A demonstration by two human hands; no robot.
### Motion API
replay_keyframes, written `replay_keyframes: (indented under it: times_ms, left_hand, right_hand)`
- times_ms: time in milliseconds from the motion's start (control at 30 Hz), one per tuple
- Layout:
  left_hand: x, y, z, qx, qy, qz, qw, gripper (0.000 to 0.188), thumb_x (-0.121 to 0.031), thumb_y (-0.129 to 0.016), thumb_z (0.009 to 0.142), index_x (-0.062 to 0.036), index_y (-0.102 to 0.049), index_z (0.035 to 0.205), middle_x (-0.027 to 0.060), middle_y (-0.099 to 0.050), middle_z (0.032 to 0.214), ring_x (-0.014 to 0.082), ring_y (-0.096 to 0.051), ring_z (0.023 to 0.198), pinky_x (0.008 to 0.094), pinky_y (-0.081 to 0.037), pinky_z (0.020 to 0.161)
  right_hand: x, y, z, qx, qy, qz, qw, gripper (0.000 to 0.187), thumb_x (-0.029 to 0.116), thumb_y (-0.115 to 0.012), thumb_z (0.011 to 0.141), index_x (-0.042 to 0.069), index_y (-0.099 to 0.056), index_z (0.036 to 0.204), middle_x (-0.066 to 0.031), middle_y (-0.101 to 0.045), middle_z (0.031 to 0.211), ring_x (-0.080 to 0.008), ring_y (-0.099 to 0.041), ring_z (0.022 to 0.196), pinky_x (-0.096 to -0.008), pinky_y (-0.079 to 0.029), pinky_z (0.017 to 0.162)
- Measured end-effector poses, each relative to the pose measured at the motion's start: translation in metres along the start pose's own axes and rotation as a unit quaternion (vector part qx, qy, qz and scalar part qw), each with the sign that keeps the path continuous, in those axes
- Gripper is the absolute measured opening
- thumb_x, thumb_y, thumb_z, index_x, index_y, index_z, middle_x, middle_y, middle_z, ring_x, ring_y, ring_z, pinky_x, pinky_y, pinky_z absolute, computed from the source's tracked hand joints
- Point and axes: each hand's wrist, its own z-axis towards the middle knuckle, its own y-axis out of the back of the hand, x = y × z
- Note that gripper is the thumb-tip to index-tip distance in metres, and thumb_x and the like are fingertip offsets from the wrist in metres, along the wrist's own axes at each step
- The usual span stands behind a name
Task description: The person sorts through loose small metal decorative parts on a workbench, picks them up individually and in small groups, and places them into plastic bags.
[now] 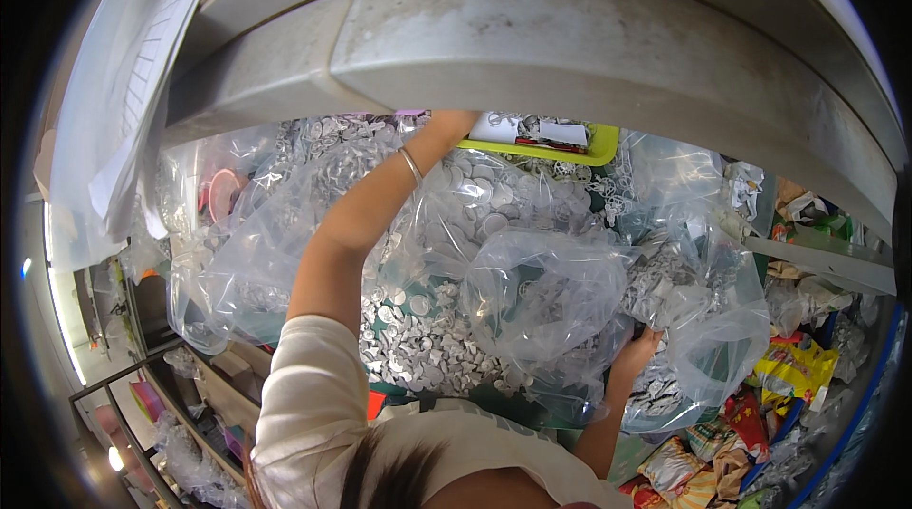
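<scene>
Left hand by tray, right hand seemingly gripping bag

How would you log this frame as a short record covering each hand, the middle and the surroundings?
Left hand: beside the yellow-green tray; fingers hidden behind the grey beam
Left wrist: silver-coloured bangle
Right hand: at a clear bag with silver-coloured pieces inside; grip unclear
Between the arms: loose silver-coloured pieces, heaped
Lower right: yellow packet among other packets
</scene>
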Motion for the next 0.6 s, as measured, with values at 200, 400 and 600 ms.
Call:
replay_keyframes:
  times_ms: [200, 400, 600]
  left_hand:
    - [0.008, -0.025, -0.001, 0.025, -0.052, 0.135, 0.989, 0.029, -0.012, -0.052, 0.074, -0.0035, -0.057, 0.102, 0.0183, -0.057, 0.103, 0.0331, -0.052, 0.098, 0.0417, -0.039, 0.086]
    - [-0.054, 0.008, 0.016, 0.115, -0.049, 0.003, 0.992, 0.028, -0.017, -0.053, 0.075, -0.0026, -0.057, 0.099, 0.0188, -0.058, 0.099, 0.0335, -0.053, 0.094, 0.0408, -0.041, 0.083]
    - [-0.06, -0.001, 0.019, 0.17, -0.038, 0.012, 0.985, 0.037, -0.029, -0.052, 0.082, -0.0042, -0.053, 0.11, 0.0148, -0.056, 0.107, 0.0296, -0.052, 0.098, 0.0375, -0.041, 0.085]
  right_hand:
    - [-0.013, -0.012, 0.0, -0.049, 0.048, 0.004, 0.998, 0.023, 0.003, -0.052, 0.079, -0.008, -0.05, 0.099, -0.0269, -0.046, 0.1, -0.0444, -0.048, 0.091, -0.0445, -0.04, 0.078]
    - [-0.019, -0.013, -0.003, -0.042, 0.044, -0.022, 0.998, 0.026, 0.007, -0.055, 0.079, -0.011, -0.049, 0.097, -0.0294, -0.045, 0.101, -0.0464, -0.046, 0.093, -0.0459, -0.037, 0.081]
    - [-0.012, -0.009, -0.001, -0.021, 0.022, 0.028, 0.999, 0.025, 0.01, -0.057, 0.08, -0.012, -0.049, 0.088, -0.0303, -0.045, 0.096, -0.0466, -0.046, 0.088, -0.0464, -0.037, 0.079]
